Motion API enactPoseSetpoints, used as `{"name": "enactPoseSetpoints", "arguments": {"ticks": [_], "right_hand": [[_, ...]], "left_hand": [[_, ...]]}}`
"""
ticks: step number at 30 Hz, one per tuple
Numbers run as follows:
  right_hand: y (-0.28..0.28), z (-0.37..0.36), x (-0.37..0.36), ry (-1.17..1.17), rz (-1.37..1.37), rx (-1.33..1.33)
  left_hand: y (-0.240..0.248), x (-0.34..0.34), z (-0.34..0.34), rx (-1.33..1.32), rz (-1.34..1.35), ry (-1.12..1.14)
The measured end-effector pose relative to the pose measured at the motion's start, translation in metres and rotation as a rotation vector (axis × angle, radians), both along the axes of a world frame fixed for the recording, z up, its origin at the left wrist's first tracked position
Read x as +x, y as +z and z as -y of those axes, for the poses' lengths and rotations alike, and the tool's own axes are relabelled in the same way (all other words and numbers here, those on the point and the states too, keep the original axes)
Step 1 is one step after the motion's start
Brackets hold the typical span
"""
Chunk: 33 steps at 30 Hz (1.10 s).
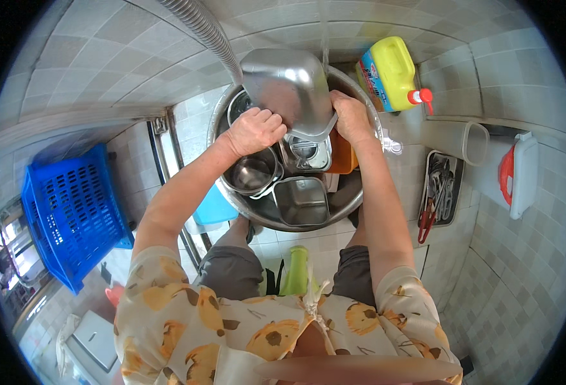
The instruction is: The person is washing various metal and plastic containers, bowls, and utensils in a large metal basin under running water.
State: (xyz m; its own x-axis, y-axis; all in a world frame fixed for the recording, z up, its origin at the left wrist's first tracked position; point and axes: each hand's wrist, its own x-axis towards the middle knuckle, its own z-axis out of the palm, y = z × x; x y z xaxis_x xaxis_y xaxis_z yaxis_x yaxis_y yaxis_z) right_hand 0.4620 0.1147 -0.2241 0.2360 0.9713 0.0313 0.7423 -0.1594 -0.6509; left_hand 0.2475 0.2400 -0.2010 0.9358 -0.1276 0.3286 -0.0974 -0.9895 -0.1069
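Note:
A rectangular stainless steel pan (289,86) is held tilted over a large round metal basin (215,128), its outer side facing me. My right hand (352,117) is closed on the pan's right rim. My left hand (255,130) is closed at its lower left edge; the fingers curl against it and hide the part gripped. Below the pan, the basin holds a round steel pot (252,173), a small rectangular steel pan (302,200), a steel lid (318,154) and an orange container (342,156).
A ribbed grey hose (202,32) hangs at the upper left of the basin. Behind right stands a yellow jug (392,74) with a red cap. A tray of utensils (441,186) lies at right, a blue crate (74,212) at left. A green object (297,269) is between my legs.

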Motion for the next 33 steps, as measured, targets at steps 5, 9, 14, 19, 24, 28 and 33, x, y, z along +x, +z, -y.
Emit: {"name": "enactPoseSetpoints", "arguments": {"ticks": [5,9,14,19,24,28,33], "right_hand": [[-0.003,-0.008,-0.004,0.073,0.054,-0.153],[0.029,-0.016,-0.023,0.194,-0.032,-0.254],[0.039,-0.03,-0.047,0.294,-0.084,-0.226],[0.066,-0.044,-0.074,0.339,-0.453,-0.171],[0.04,-0.044,-0.051,0.048,-0.207,-0.124],[0.012,-0.046,-0.058,0.032,-0.239,-0.13],[-0.008,-0.051,-0.053,-0.042,-0.071,-0.151]], "left_hand": [[0.0,-0.014,0.009,-0.061,-0.024,0.055],[0.005,-0.043,0.028,-0.138,-0.024,0.143],[0.022,-0.076,0.047,-0.285,0.079,0.392],[0.025,-0.138,0.039,-0.481,0.296,0.942],[0.02,-0.184,0.012,-0.868,0.54,1.293],[-0.018,-0.227,-0.029,-1.03,0.719,1.285],[-0.056,-0.222,-0.063,-1.666,1.255,1.665]]}}
